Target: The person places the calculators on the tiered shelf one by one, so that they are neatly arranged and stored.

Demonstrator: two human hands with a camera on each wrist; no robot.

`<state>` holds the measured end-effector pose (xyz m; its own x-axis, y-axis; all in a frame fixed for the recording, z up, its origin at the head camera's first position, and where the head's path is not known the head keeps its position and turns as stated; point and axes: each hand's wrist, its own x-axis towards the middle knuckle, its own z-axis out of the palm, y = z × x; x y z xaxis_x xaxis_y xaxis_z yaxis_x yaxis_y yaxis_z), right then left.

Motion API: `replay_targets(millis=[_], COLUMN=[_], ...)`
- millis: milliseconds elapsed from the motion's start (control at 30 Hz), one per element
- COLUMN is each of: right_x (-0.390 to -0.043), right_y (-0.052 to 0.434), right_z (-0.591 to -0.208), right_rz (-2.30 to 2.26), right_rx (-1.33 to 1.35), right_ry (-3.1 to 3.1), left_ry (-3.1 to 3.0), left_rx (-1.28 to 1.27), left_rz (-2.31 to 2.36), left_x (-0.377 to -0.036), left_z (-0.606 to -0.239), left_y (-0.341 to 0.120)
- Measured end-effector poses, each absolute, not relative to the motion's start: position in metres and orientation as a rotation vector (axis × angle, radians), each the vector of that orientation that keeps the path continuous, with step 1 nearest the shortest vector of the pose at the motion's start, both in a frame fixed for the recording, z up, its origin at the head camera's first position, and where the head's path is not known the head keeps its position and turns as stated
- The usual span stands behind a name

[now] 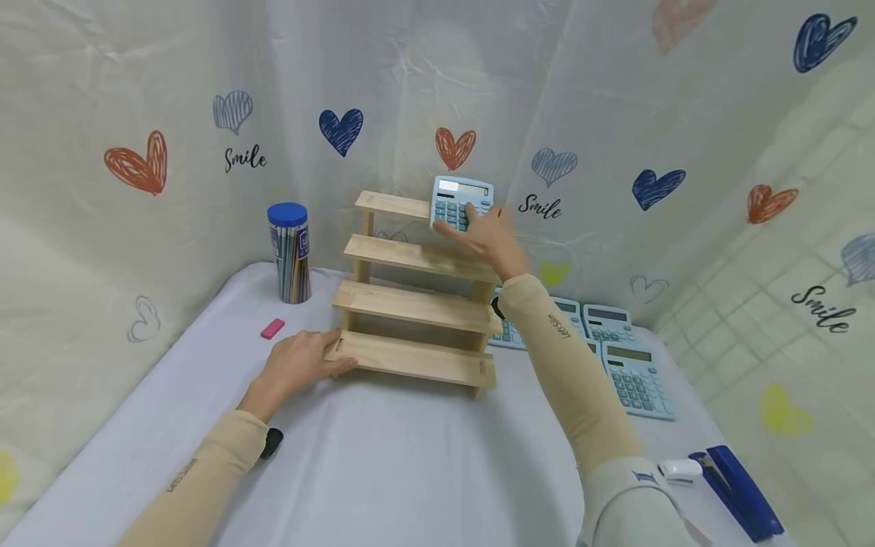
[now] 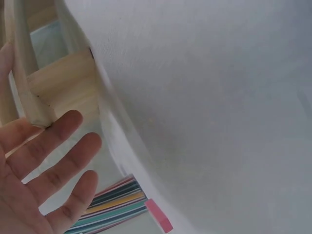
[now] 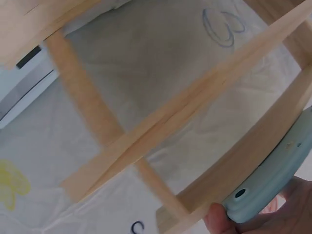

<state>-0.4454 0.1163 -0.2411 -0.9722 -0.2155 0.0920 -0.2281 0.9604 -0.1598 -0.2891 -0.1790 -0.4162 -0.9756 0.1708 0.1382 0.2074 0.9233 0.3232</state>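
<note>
A four-tier wooden step rack (image 1: 417, 357) stands on the white-covered table. At its lowest tier, my left hand (image 1: 298, 366) holds the left end between thumb and index finger; in the left wrist view the other fingers (image 2: 66, 168) extend free of the wood. A light blue calculator (image 1: 472, 191) leans upright at the right part of the top tier. My right hand (image 1: 487, 232) grips its lower right part, with a fingertip over the keys. From the right wrist camera, the calculator's edge (image 3: 265, 183) lies against the top board (image 3: 243, 151), and the thumb is beside it.
Several more calculators (image 1: 632, 376) lie right of the rack, partly behind my right forearm. A blue stapler (image 1: 738, 490) is at the front right. A blue-lidded tub of pencils (image 1: 292, 254) and a pink eraser (image 1: 272, 328) are left. A curtain (image 1: 410, 76) hangs behind.
</note>
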Motion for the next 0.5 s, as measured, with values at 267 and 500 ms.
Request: replay_targets(millis=[267, 500], right_x=[-0.45, -0.454], right_y=[0.067, 0.033], right_z=[-0.244, -0.242], right_rz=[0.252, 0.129], right_rx=[0.403, 0.485], right_ry=[-3.019, -2.981], left_ry=[-2.956, -2.952], left_rx=[-0.354, -0.369], left_rz=[-0.592, -0.695], left_x=[-0.29, -0.291], left_z=[-0.417, -0.419], left_y=[-0.178, -0.177])
